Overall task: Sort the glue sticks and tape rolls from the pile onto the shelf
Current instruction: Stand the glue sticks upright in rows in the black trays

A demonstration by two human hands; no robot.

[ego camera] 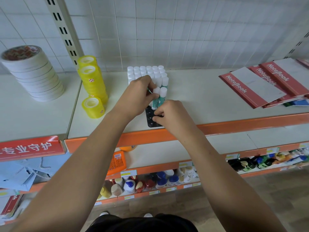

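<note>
Shelf [192,101], top tier.
- White tape stack [33,72]: ten o'clock of the tray [151,120].
- Yellow rolls [92,79]: stacked at nine o'clock, with a lone roll [93,107] in front.
- Left hand [140,96]: curled round a glue stick [155,102], held upright over the tray.
- Glue sticks [147,72]: racked at twelve o'clock.
- Right hand [170,114]: tray edge pinched.
- Notebooks [264,81]: two o'clock.

Step judged: sticks are being socketed. Next, the stick must be aligned with an empty hole and pressed down.

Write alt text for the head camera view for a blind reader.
A person's left hand grips a glue stick in a black tray on a shelf, while the right hand pinches the tray's front. Rows of white-capped glue sticks fill the tray's back; yellow tape rolls and white tape rolls stand left, red notebooks lie right.
</note>
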